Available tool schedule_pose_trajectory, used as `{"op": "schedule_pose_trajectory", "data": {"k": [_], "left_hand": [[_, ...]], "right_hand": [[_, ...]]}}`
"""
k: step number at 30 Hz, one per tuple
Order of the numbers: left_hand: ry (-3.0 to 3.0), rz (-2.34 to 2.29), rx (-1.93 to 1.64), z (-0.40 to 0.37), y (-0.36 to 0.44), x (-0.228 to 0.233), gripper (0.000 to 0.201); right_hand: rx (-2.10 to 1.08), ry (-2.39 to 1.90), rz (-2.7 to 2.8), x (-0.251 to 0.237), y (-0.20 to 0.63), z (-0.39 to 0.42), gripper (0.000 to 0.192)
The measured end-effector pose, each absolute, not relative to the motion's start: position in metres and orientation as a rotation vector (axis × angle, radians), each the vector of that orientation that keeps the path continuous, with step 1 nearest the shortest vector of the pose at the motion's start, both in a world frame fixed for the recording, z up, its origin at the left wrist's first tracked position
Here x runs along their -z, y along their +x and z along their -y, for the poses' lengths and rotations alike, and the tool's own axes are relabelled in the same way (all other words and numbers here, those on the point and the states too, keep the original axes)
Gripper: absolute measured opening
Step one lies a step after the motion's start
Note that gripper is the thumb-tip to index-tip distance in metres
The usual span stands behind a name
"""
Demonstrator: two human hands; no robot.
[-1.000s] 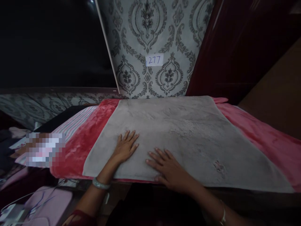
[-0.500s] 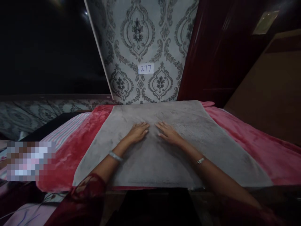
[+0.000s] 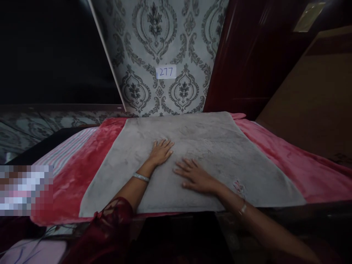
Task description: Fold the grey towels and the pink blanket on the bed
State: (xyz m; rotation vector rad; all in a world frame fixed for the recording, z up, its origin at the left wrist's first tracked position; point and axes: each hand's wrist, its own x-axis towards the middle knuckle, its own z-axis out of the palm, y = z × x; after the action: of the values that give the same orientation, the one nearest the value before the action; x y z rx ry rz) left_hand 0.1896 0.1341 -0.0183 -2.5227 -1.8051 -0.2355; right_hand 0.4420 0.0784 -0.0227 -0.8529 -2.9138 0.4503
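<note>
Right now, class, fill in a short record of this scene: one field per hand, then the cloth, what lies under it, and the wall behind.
left hand: flat, palm down, fingers spread on the grey cloth
right hand: flat on the same cloth, nearer the front edge
grey cloth: spread out flat
under it: red blanket
wall: patterned wallpaper bearing a label 277

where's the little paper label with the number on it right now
The paper label is on the patterned wall, top centre of the head view, above the grey cloth's far edge.
</note>
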Motion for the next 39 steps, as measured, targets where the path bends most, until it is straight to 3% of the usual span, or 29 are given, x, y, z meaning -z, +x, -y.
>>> {"op": "schedule_pose_trajectory", "data": {"k": [7,15,22,34,39], "left_hand": [[-2.554,1.807,0.168,-0.136,0.193,0.018,0.058],[-2.654,1.852,0.122,-0.12,0.125,-0.012,0.057],[-2.416,1.886,0.172,-0.104,0.093,0.019,0.055],[-2.458,1.88,0.233,-0.104,0.096,0.022,0.054],[-2.565,1.922,0.18,-0.1,0.067,0.006,0.056]], "right_hand": [[-0.946,-0.443,2.863,0.002,0.459,0.035,0.064],[-0.474,-0.682,2.776,-0.011,0.386,-0.091,0.06],[-0.179,-0.898,2.884,0.02,0.336,-0.137,0.059],[-0.884,-0.092,3.038,0.004,0.386,0.03,0.064],[-0.707,-0.289,2.97,-0.007,0.357,-0.006,0.072]]}}
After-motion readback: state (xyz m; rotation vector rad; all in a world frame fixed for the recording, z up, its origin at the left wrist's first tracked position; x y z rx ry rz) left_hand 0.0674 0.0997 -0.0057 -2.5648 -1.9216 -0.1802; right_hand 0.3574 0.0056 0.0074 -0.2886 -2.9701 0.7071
